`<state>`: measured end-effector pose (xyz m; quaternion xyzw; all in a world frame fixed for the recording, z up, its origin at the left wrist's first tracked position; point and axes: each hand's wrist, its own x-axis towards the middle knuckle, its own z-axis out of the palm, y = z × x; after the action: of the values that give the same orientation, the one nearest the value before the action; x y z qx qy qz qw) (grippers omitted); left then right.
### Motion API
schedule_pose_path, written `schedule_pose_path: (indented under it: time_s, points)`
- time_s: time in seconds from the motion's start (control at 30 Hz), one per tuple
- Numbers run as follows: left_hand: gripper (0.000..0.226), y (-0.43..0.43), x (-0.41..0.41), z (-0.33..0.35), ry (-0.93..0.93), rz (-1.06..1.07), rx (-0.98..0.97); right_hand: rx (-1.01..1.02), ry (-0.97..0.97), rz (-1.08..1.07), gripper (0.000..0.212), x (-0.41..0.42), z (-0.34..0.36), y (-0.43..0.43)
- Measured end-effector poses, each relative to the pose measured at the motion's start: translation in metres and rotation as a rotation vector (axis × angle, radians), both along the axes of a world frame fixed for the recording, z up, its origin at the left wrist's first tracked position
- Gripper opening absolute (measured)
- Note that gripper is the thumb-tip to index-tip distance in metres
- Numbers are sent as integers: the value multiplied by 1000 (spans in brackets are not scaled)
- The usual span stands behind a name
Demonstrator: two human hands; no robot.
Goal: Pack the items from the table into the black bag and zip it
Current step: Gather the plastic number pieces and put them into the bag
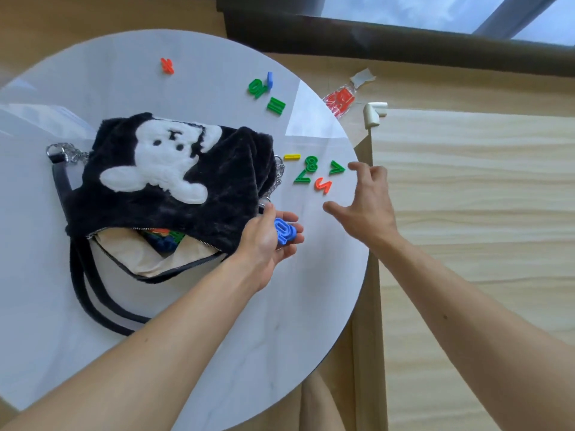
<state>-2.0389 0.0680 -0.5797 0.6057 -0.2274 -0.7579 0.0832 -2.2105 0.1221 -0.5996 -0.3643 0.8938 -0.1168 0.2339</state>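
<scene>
Furry cloth bag (174, 181), glossy table (93, 353), shiny plastic numbers (311, 164).

We see a round white table (93, 73) on a tan floor (93, 10), a pale wood surface (466, 181) to its right, and a daylit window (404, 10) beyond
</scene>
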Motion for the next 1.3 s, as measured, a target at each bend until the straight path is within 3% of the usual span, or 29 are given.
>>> schedule_pose_path:
  time_s: [0.17, 0.3, 0.43, 0.57, 0.7, 0.77, 0.93, 1.1, 1.23, 1.3]
  points:
    - [56, 7, -27, -37, -25, 31, 20, 114, 64, 170, 91, -23, -50, -31]
    - [56, 8, -48, -61, -26, 74, 52, 34, 115, 288, 64, -28, -70, -35]
    - [55, 0, -64, -70, -32, 107, 59, -85, 36, 400, 27, -31, -75, -28]
    - [54, -8, -73, -72, -22, 148, 67, -128, -46, 407, 20, -33, -71, -29]
    - [59, -18, -75, -67, 76, 196, 150, -286, -275, 374, 17, -34, -43, -40]
    - [60, -25, -76, -63, 161, 184, 193, -246, -323, 512, 20, -30, -27, -42]
    - [48, -30, -77, -57, 201, 209, 232, -78, -104, 828, 28, -27, -8, -43]
    - [45, -26, -75, -64, 70, 276, 155, -349, -207, 535, 31, -38, -15, -58]
    - [45, -19, -73, -67, 4, 283, 176, -63, -19, 631, 75, -43, -41, -87]
    - [44, -16, -70, -67, -17, 289, 190, 48, 40, 720, 85, -39, -53, -93]
